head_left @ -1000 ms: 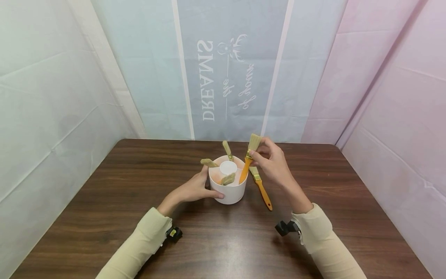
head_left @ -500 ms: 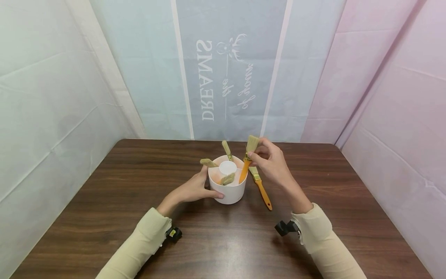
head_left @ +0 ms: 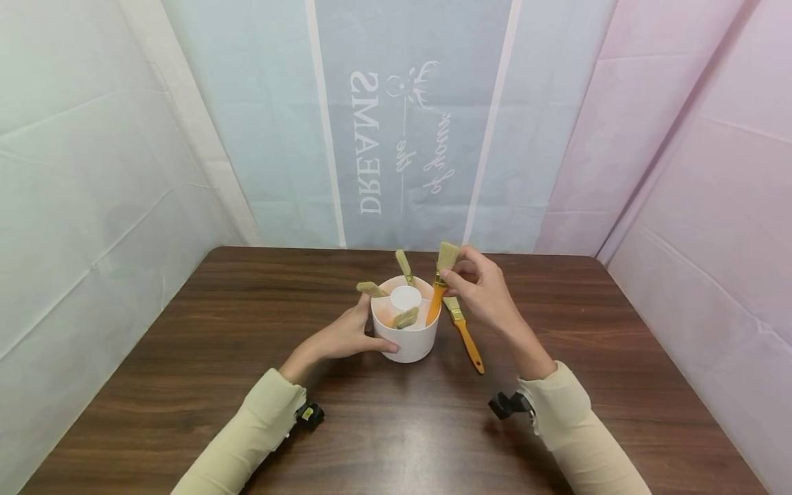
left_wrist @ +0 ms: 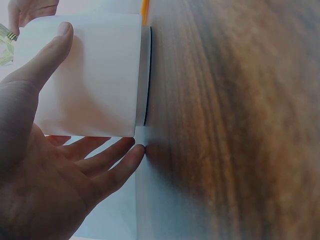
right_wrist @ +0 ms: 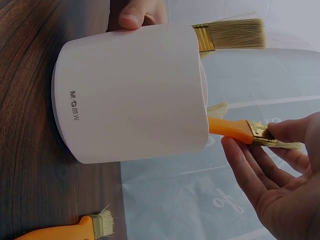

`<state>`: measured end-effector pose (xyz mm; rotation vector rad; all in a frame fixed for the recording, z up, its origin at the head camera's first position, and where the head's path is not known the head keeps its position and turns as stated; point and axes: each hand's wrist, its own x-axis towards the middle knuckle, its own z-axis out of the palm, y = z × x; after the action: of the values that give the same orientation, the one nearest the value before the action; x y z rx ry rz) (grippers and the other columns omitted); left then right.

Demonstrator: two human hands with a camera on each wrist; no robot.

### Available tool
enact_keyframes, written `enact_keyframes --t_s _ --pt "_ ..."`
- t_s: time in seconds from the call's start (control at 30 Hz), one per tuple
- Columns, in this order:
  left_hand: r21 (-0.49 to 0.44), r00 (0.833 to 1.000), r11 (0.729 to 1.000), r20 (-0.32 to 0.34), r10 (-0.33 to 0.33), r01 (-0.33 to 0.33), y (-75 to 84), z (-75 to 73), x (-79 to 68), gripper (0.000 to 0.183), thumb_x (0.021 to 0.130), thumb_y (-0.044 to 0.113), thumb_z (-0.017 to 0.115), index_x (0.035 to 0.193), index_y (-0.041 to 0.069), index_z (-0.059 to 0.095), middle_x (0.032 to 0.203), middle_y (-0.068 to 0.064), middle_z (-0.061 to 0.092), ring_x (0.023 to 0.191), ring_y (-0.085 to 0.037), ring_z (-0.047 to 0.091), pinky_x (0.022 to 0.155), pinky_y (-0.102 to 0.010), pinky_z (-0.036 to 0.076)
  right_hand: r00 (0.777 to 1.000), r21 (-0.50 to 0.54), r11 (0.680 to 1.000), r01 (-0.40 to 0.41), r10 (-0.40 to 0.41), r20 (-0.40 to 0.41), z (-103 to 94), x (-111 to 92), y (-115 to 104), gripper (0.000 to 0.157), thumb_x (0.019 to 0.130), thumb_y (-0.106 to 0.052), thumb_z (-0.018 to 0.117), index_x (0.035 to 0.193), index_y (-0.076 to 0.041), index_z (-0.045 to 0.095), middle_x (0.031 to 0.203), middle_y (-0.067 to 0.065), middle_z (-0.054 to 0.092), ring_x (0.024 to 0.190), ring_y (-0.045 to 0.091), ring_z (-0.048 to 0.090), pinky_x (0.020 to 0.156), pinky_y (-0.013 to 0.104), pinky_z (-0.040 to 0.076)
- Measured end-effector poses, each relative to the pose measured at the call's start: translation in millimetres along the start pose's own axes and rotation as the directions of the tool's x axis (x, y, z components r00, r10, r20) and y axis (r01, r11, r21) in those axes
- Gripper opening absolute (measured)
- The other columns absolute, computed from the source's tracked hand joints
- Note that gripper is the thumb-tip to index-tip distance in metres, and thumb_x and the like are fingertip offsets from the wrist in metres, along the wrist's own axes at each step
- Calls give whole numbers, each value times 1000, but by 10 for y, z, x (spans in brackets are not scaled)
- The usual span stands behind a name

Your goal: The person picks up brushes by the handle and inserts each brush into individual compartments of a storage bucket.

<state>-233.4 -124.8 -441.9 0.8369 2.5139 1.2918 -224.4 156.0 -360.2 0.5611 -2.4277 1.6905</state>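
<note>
A white round desk organizer (head_left: 405,344) with compartments stands upright on the table. My left hand (head_left: 340,335) holds it from the left, thumb on the near wall (left_wrist: 95,75) and fingers round the far side. My right hand (head_left: 485,285) pinches a paintbrush (head_left: 436,299) by its metal ferrule. Its orange handle reaches down into the right compartment, bristles up; the handle's lower end is hidden by the wall in the right wrist view. Three more paintbrushes stand in the organizer: one at the back (head_left: 403,265), one at the left (head_left: 371,289), one in front (head_left: 405,317).
Another orange-handled paintbrush (head_left: 467,340) lies on the dark wooden table (head_left: 278,289), just right of the organizer, below my right hand. Printed cloth (head_left: 408,151) hangs behind the table's back edge, and pale cloth (head_left: 93,206) hangs along the sides.
The paintbrush in my right hand has sunk slightly into the organizer and stands a bit more upright. My left hand keeps its hold in the same place.
</note>
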Motion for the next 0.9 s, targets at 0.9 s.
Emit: enact_keyframes --t_s 0.9 --pt "7 1000 1000 0 -27 27 -11 -10 15 113 80 37 90 159 19 11 159 -14 38 139 -20 51 114 -43 43 1000 -60 998 10 -11 -8 -3 17 14 25 100 -16 67 124 -8 63 103 20 74 91 28 75 75 33 63"
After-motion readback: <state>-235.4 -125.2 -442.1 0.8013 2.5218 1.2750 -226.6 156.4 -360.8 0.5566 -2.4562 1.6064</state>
